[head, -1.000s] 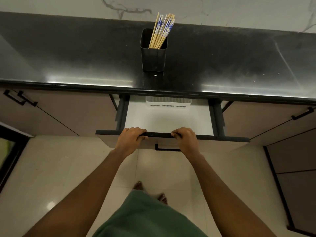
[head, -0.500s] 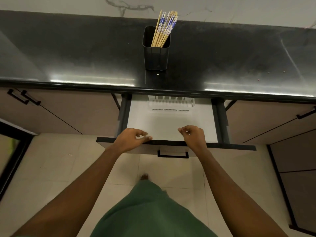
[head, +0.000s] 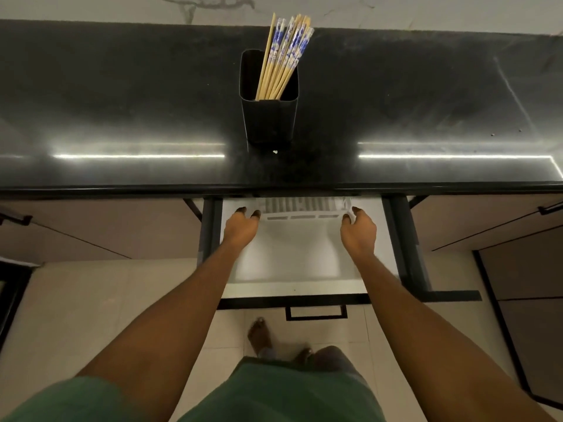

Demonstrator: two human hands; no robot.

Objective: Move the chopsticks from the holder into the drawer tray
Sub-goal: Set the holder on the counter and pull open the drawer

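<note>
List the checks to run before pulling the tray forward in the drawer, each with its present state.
1. Drawer pulled open: ok.
2. Tray out from under the countertop: not ok, its back part lies under the edge.
3. Left hand and right hand at the tray's two ends: ok.
4. Firm hold on the tray by both hands: cannot tell.
5. Chopsticks standing in the holder, ready to take: ok.
</note>
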